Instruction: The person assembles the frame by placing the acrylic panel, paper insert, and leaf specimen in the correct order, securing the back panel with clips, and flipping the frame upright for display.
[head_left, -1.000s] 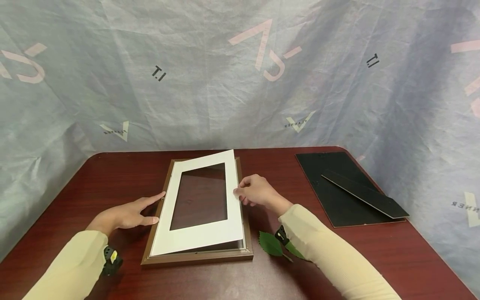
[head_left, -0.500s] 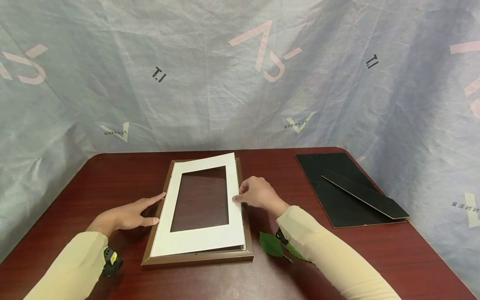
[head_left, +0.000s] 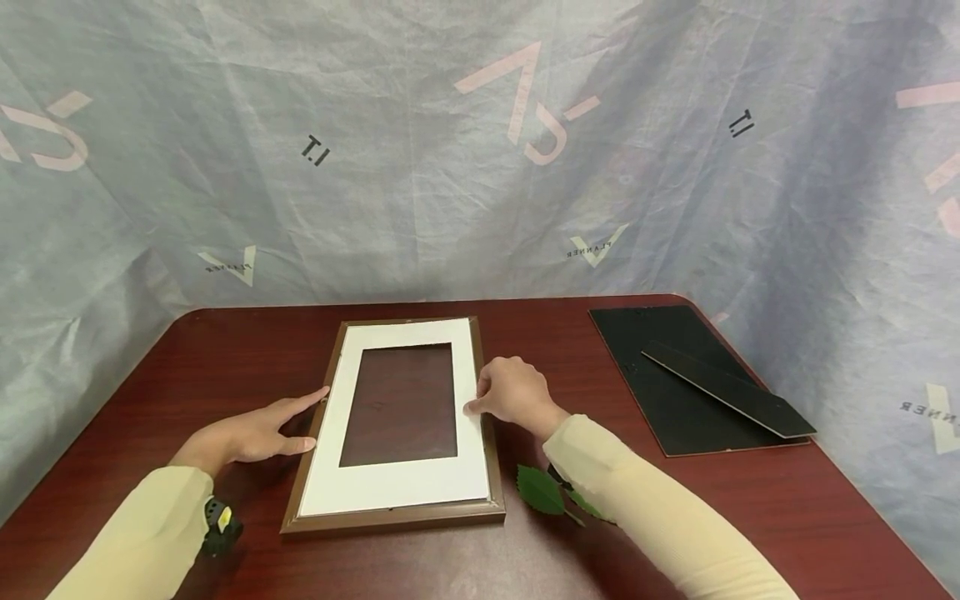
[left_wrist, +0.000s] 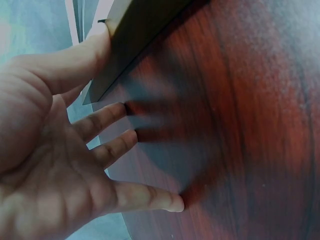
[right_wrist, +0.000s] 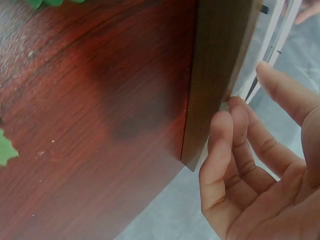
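A brown picture frame lies on the table, and a white mat board with a rectangular window sits within its border. My left hand rests at the frame's left side, its thumb and index fingertip touching the border. In the left wrist view, the other fingers of the left hand spread over the table. My right hand holds the mat's right edge, thumb on top. The right wrist view has the curled fingers of the right hand beside the frame's inner edge.
A black backing board with a fold-out stand lies at the right of the table. Green leaves lie right of the frame, partly under the right forearm. A printed grey cloth hangs behind.
The mat's lifted right side has come down into the frame, and its far right corner now lies inside the border. The right hand lowered with it, toward me. The left hand stayed put.
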